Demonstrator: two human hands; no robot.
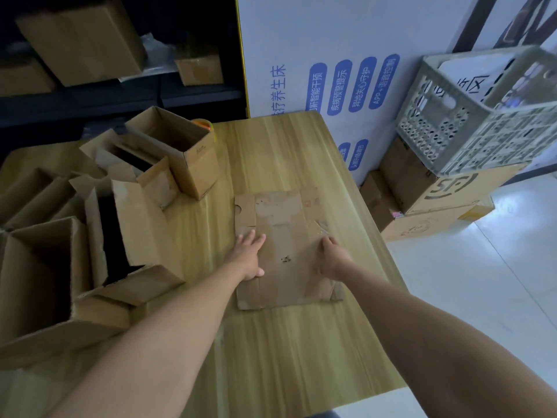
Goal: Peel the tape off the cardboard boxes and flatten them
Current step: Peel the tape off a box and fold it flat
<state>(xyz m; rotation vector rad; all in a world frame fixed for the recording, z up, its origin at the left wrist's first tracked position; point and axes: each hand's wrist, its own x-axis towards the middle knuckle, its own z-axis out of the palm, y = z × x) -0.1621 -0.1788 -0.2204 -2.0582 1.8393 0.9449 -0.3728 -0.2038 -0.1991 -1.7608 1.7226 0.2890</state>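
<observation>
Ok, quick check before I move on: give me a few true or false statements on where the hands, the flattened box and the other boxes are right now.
1. Both hands, left hand and right hand, rest on the flattened box. True.
2. The flattened box lies on the floor. False: it lies on the wooden table.
3. Open boxes stand at the table's left. True.
4. The grey crate sits on the table. False: it rests on stacked cartons beside the table.

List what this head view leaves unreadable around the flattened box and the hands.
- Right hand: fingers curled at the flattened box edge; grip on tape unclear.
- Orange object: mostly hidden behind the open box.
- Left boxes: cut off by the frame edge.
</observation>
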